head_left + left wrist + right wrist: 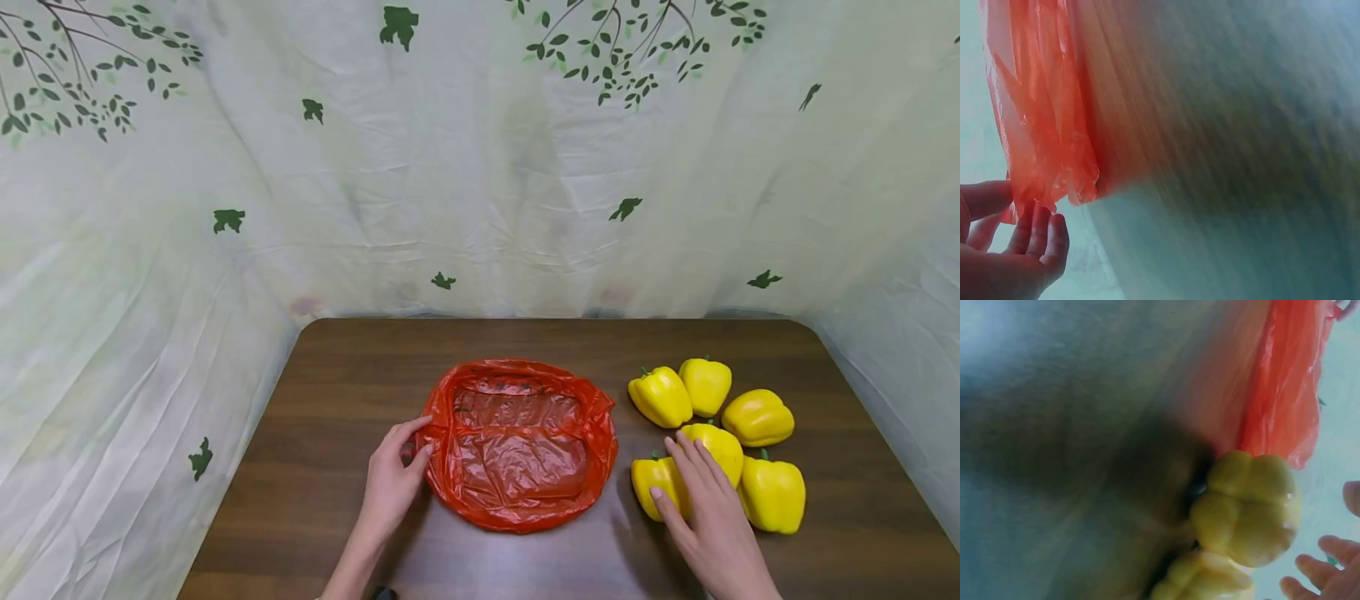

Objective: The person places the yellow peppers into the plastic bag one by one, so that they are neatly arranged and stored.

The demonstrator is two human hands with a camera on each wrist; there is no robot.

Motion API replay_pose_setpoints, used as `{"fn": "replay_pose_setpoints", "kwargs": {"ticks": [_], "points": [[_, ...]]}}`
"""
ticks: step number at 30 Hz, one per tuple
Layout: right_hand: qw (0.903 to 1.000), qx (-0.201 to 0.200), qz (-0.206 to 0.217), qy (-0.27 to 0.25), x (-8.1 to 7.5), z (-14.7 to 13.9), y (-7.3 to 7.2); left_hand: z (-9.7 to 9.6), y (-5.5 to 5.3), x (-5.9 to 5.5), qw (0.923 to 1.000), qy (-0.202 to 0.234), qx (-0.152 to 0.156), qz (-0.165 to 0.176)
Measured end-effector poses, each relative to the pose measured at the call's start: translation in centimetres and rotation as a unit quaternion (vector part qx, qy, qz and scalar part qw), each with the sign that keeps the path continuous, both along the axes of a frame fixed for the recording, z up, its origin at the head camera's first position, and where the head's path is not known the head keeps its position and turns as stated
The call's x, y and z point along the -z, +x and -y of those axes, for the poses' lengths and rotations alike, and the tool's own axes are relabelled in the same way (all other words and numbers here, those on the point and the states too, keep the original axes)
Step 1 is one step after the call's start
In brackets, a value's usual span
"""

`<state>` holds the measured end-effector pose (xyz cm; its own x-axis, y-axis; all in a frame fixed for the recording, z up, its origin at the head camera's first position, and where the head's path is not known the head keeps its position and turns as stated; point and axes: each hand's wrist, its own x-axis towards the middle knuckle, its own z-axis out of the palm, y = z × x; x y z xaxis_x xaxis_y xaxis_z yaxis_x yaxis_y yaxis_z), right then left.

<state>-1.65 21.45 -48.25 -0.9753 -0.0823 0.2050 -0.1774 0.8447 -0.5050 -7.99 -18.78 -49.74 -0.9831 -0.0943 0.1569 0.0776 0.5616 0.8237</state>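
A red plastic bag (517, 467) lies on the table with its mouth spread wide and its rim rolled into a ring. My left hand (392, 475) holds the bag's left rim between thumb and fingers; in the left wrist view the fingers (1038, 234) bend at the bag's lower edge. To the right of the bag are several yellow bell peppers (772, 497). My right hand (712, 521) hovers with its fingers extended over the nearest ones, partly hiding a front pepper (652, 487) and the one behind it (716, 450). Whether it touches them I cannot tell.
The brown wooden table (360, 358) has rounded back corners. A pale curtain (480, 183) with printed leaves stands behind it and along both sides. A small dark object (385, 593) shows at the bottom edge, near my left forearm.
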Motion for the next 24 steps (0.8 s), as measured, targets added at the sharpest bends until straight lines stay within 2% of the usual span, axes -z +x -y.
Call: {"fn": "replay_pose_setpoints", "kwargs": {"ticks": [5,10,14,20,24], "points": [[0.9997,0.000,0.017,-0.020,0.3,-0.2,0.4,0.1,-0.1,0.1,0.9995,0.031,-0.007,0.011],[0.9991,0.000,0.024,-0.035,0.6,-0.4,0.4,0.2,-0.2,0.3,0.9994,0.032,-0.009,0.009],[0.9988,0.001,0.033,-0.036,0.8,-0.5,0.4,0.2,-0.2,0.6,0.9991,0.040,-0.010,0.011],[0.9989,0.007,0.039,-0.026,1.1,-0.6,0.3,0.3,-0.5,0.8,0.9965,0.076,-0.016,0.030],[0.9979,0.004,0.060,-0.024,1.1,-0.7,0.2,0.4,-0.6,0.9,0.9946,0.094,-0.019,0.040]]}}
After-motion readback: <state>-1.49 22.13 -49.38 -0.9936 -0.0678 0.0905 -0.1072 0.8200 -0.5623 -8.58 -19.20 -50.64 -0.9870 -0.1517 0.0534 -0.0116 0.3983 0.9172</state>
